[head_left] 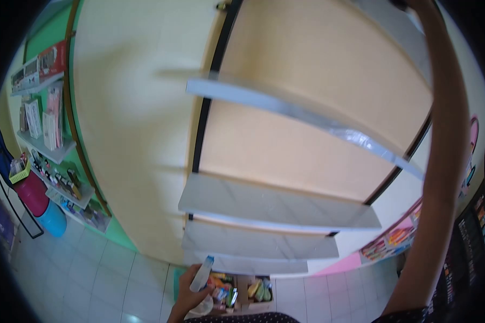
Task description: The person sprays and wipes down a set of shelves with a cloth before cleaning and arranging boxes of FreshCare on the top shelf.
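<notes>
Low in the view my left hand [188, 290] is closed around a translucent spray bottle [202, 275] with a blue tip, held over the boxes on the floor. My right arm reaches far up along the right side to the top shelf [396, 27]. At the upper edge of the picture my right hand [419, 4] is almost wholly cut off, its fingers hidden, with something dark beside it. Below that shelf a grey shelf [285, 107] juts from the wall, with a shiny patch on its front edge.
Further down are a marbled shelf [275, 207] and another lower shelf [258, 242]. A cardboard box [243, 290] with colourful packets stands on the tiled floor [145, 280]. Stocked shelves [46, 145] and a blue bin [53, 218] are at left; a pink display [393, 237] is at right.
</notes>
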{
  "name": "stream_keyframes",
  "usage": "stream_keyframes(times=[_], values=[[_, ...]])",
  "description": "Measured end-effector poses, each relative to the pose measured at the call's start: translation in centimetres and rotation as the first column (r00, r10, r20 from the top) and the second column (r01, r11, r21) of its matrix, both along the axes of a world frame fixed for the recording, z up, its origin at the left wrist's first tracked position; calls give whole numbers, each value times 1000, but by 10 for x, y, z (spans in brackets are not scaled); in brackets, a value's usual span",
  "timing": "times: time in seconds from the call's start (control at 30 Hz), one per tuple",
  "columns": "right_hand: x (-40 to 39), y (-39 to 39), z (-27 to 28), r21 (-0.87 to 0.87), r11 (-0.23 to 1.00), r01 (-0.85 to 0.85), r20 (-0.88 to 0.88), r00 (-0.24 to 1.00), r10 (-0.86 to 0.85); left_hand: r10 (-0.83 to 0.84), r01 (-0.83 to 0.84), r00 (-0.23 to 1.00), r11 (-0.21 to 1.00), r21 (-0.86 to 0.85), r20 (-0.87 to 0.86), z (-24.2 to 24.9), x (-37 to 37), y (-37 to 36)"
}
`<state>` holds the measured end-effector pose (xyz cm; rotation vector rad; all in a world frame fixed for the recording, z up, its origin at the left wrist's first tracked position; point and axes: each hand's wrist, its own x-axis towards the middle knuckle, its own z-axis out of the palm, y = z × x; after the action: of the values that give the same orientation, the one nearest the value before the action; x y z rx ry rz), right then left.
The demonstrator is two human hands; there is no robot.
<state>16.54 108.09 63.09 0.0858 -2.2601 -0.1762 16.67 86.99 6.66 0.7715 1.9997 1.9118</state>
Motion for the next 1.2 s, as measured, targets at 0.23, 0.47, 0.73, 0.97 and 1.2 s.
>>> stream_keyframes(times=[0.23, 0.47, 0.73, 0.97, 1.2], values=[[107, 113, -7, -355, 828, 435, -168, 841, -514, 132, -140, 981, 989, 46, 141, -5, 7, -37], [110, 132, -115, 266, 964, -27, -860, 444, 250, 165, -174, 969, 984, 35, 184, -13, 1, -46], [147, 171, -361, -363, 911, 196, -385, 858, -338, 133, -129, 982, 991, -37, 136, -9, -4, -26], [116, 192, -412, -308, 585, 750, 276, 659, -700, 49, -40, 993, 995, -89, 104, -4, 1, -3], [-4, 42, -431, -317, 913, 258, 163, 963, -216, 6, 0, 996, 997, -75, 89, 10, 15, 21]])
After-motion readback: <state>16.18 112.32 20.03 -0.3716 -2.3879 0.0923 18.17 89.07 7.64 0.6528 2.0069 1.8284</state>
